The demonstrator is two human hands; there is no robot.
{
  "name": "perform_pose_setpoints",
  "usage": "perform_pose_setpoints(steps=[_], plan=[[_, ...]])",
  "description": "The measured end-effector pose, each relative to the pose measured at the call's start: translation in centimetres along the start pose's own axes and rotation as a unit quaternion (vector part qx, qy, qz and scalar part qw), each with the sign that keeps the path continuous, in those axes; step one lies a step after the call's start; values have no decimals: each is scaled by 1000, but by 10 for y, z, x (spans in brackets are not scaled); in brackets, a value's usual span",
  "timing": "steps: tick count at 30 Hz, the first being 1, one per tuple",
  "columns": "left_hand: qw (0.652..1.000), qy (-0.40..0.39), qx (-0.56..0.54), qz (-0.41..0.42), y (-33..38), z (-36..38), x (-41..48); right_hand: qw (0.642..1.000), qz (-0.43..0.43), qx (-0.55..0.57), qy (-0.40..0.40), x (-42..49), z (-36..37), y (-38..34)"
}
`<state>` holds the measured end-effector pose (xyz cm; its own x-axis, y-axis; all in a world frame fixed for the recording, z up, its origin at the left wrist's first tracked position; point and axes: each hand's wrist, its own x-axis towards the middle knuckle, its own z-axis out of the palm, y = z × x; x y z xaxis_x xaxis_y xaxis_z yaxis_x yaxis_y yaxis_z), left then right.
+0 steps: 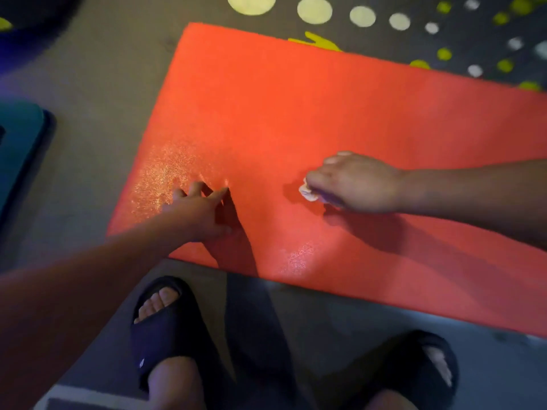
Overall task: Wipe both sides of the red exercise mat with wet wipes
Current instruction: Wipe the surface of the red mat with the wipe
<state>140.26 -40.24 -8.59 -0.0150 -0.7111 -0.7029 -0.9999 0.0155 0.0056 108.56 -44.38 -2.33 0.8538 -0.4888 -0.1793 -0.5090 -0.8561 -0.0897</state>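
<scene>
2 dark slide sandals, one [165, 327] at lower left, the other [426, 371] at lower right, stand on grey floor [88, 84]. A dark rug [473, 34] with pale and yellow-green dots lies beyond; a teal pad [17, 149] at left.

Single head-worn wide-angle view, aimed steeply down and slightly forward from standing or bent height. Close over the red mat [325, 119], spread across mid-frame on the floor [97, 84]. Slippered feet [165, 327] at the bottom edge, directly beneath. Both forearms entering from the lower left and the right. No second view.
</scene>
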Motion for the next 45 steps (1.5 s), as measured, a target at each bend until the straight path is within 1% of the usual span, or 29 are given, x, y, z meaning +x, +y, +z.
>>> perform_pose_setpoints(steps=[4,6,8,11,14,16,17,19,21,23,24,25,26,28,29,30,31,32,35,36,37,38,39,40,41,42,43,44,45], plan=[[998,-13,47,46,20,-36,-13,997,-74,-28,7,-11,-46,18],[993,0,88,81,41,-61,-23,996,-73,-34,32,-14,-43,23],[986,13,117,119,65,-85,-34,997,-41,-29,61,-11,-27,28],[988,6,97,119,87,-103,-40,994,45,0,95,10,10,29],[991,-16,102,85,100,-92,-25,980,145,79,114,24,51,16],[993,-33,104,47,101,-75,-18,974,157,127,106,24,74,-7],[993,-41,103,32,102,-66,-11,976,136,129,107,22,84,-18],[993,-74,96,7,96,-42,2,989,39,109,91,15,100,-36],[989,-106,101,9,92,-19,12,994,-45,81,50,11,105,-40],[989,-112,93,3,96,-4,13,996,-56,49,58,16,100,-23],[992,-103,75,-9,99,2,12,997,-21,34,67,22,96,-8],[994,-92,57,-23,101,5,10,996,48,29,72,31,92,12],[995,-88,42,-35,104,5,8,985,147,46,79,38,85,34],[995,-91,20,-44,103,7,9,934,339,80,82,45,75,73],[994,-94,16,-44,103,6,9,912,396,82,72,47,76,85],[993,-103,18,-48,103,6,11,909,405,71,67,47,78,89],[993,-106,23,-49,104,7,12,922,376,72,58,46,81,86],[992,-108,26,-52,106,7,14,942,322,76,49,44,84,75],[991,-113,37,-57,108,8,18,990,98,90,55,32,100,15],[991,-115,37,-57,108,9,19,995,27,79,50,26,102,-2],[991,-116,41,-57,109,8,21,996,-20,77,47,21,106,-10],[990,-117,47,-56,109,8,21,995,-38,78,54,16,107,-5],[990,-119,48,-57,109,8,21,995,-24,74,64,15,108,9],[990,-118,44,-59,109,9,22,995,29,66,67,14,108,28],[990,-118,40,-61,108,10,22,990,109,61,61,12,106,52],[990,-116,40,-63,108,9,22,973,212,68,65,9,101,73],[990,-115,43,-62,109,9,21,945,309,77,77,4,100,87],[990,-114,50,-60,109,9,21,916,383,82,85,2,100,89],[990,-114,55,-57,109,8,20,904,410,67,101,3,101,80]])
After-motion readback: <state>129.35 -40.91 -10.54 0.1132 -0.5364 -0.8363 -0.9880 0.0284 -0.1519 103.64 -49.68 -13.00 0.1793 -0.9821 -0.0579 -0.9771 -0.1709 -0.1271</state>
